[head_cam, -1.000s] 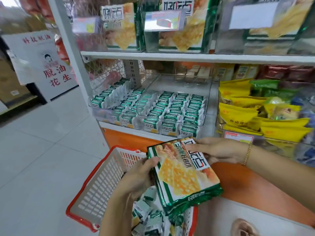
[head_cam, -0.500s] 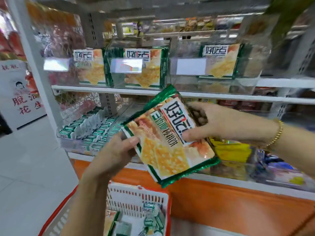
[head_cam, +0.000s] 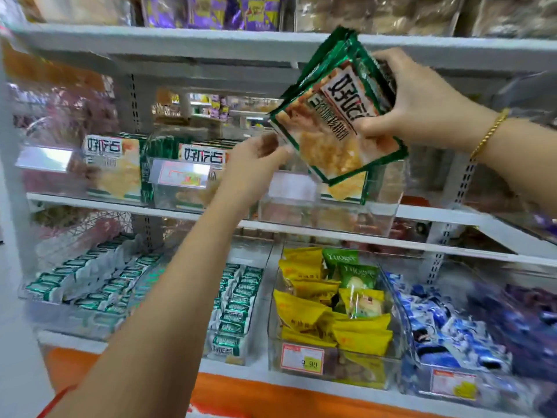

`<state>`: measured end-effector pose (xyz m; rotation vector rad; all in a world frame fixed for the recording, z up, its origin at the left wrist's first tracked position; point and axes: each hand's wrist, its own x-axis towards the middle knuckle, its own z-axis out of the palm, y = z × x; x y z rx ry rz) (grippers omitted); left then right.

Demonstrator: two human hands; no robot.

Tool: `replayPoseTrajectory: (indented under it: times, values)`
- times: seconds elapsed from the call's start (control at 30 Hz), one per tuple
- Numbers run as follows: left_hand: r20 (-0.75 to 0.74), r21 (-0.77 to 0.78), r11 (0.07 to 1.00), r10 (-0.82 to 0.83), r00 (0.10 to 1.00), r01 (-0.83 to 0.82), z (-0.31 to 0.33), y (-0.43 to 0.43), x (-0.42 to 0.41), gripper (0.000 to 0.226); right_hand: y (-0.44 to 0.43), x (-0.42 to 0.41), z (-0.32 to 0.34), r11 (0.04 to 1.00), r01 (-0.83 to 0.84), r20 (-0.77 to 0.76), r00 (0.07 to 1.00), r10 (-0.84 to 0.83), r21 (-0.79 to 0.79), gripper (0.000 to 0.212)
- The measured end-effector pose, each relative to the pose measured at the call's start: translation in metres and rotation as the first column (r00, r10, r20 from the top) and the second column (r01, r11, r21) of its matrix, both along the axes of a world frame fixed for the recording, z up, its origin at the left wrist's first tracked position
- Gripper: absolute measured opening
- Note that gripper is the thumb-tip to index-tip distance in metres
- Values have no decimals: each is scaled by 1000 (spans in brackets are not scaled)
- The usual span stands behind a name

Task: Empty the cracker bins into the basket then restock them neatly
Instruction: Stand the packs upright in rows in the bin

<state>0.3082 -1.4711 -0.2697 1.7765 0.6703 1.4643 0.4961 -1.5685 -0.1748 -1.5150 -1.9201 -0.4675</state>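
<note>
My right hand (head_cam: 419, 104) grips a stack of green-edged cracker packs (head_cam: 337, 116) by its upper right end, tilted, above the right clear bin (head_cam: 328, 212) on the middle shelf. My left hand (head_cam: 256, 158) touches the stack's lower left corner with its fingertips. One cracker pack (head_cam: 346, 185) stands inside that bin behind the held stack. Two more clear bins with the same crackers, left bin (head_cam: 114, 167) and middle bin (head_cam: 193, 170), stand to the left. The basket is out of view.
On the lower shelf are bins of small green-white packets (head_cam: 90, 285), yellow and green snack bags (head_cam: 331, 303) and blue-white packets (head_cam: 446, 327). A white shelf board (head_cam: 211, 40) runs just above the held stack. The orange base panel (head_cam: 271, 399) is below.
Both hands have lifted the cracker packs from above the basket up to the middle-shelf bin. The view has risen and the basket has dropped out of sight.
</note>
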Motion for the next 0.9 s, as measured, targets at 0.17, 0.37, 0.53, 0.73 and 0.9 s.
replayPoseTrajectory:
  times: [0.17,0.37,0.53,0.73,0.9]
  values:
    - [-463,409,874,446,766,-261,-23,3,8,34,38,10,39,994,35,-33,999,-39,-107,55]
    - [-538,496,842,490,686,-213,-26,15,8,48,72,22,67,959,100,57,995,-88,-264,67]
    - [-534,486,844,491,689,-225,-23,15,6,43,104,24,42,833,277,306,942,-137,-478,78]
    - [-528,496,846,473,705,-196,-27,21,0,44,144,49,25,686,434,392,891,-229,-584,90]
    - [-499,500,840,477,723,-210,-30,23,0,44,165,57,15,613,453,414,884,-217,-647,87]
